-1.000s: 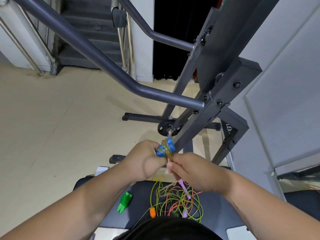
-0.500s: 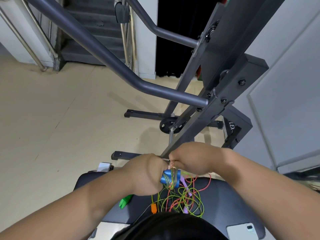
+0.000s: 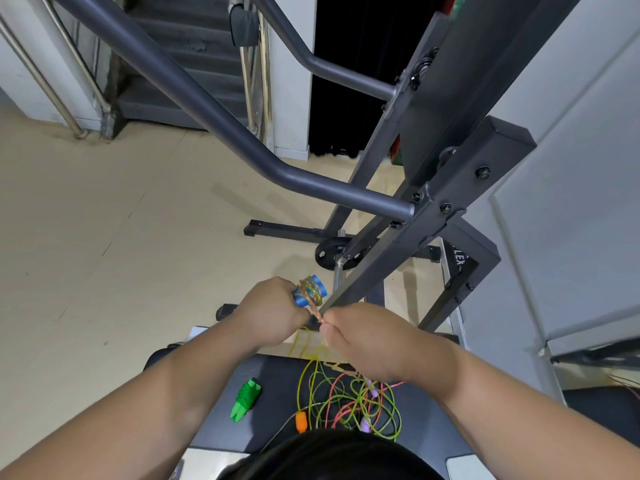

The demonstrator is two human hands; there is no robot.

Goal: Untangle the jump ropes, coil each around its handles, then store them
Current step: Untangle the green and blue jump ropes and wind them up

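Handles (image 3: 310,290) — blue, paired, pointing up and right — sit clamped in your left hand (image 3: 270,311), just beside the right hand (image 3: 363,337), which pinches the rope (image 3: 317,315) below them. Wrap across that axis; the tangle (image 3: 349,400) lies on the counter (image 3: 277,386) beneath.

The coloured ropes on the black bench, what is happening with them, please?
A person is winding a multicoloured jump rope around a pair of blue plastic handles. The left hand grips the handles; the right hand pinches the rope and feeds it on. A green jump rope bundle, already coiled, lies on the black padded bench. A loose tangle of yellow-green and pink ropes lies beside it, not yet sorted.
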